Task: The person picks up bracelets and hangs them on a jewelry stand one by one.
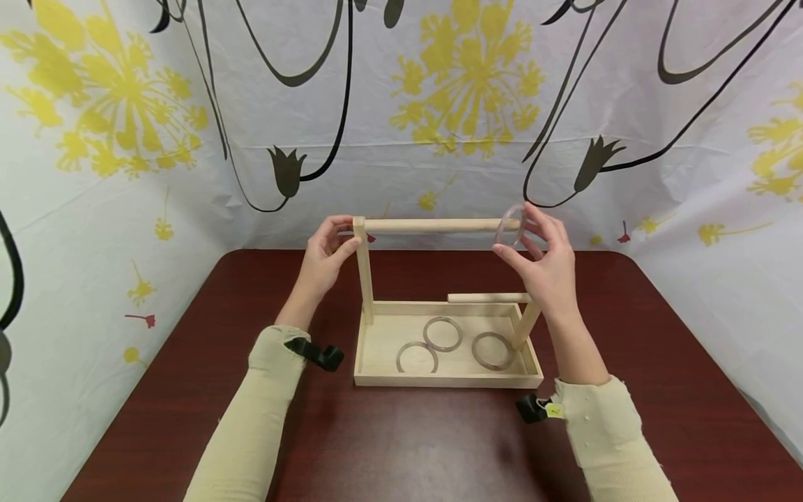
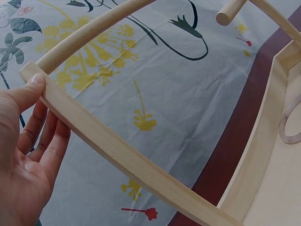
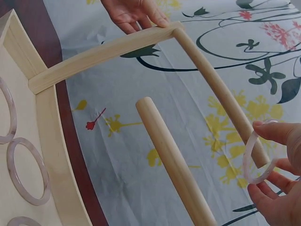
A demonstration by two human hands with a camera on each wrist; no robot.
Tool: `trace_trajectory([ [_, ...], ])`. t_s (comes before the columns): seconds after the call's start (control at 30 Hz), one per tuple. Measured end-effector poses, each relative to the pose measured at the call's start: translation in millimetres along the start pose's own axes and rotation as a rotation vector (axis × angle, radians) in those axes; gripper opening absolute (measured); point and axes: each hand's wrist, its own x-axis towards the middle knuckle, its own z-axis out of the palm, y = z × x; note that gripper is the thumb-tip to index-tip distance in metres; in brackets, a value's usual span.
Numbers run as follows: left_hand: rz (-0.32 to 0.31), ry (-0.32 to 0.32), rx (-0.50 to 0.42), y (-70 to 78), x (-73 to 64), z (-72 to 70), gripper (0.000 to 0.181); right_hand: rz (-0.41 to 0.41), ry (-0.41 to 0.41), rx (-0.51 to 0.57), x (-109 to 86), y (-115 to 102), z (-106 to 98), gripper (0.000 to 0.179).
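Left hand [image 1: 326,252]: left of centre; left post [image 1: 365,275] is gripped near its top, thumb on the near side.
Right hand [image 1: 544,259]: right of centre; held ring [image 3: 246,165] is pinched between thumb and fingers.
Held ring: translucent, kept upright at the free end of the upper rod [image 1: 433,225]; rod end is seen within its outline.
Lower rod [image 1: 486,298]: carried by the right post [image 1: 527,326], pointed left.
Tray [image 1: 439,381]: lower centre, set on the dark red worktop [image 1: 452,446].
Loose rings: three are laid flat in the tray; left ring [image 1: 415,343] and middle ring [image 1: 460,335] placed edge to edge, right ring [image 1: 493,333] set apart.
Backdrop [image 1: 351,195]: floral-printed, hung behind.
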Motion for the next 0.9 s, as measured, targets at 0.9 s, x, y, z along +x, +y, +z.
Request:
trace_trajectory([
  [0.9, -0.01, 0.008, 0.002, 0.6, -0.6, 1.0, 0.034, 0.254, -0.053, 0.149, -4.6, 3.6, 12.9, 0.063],
])
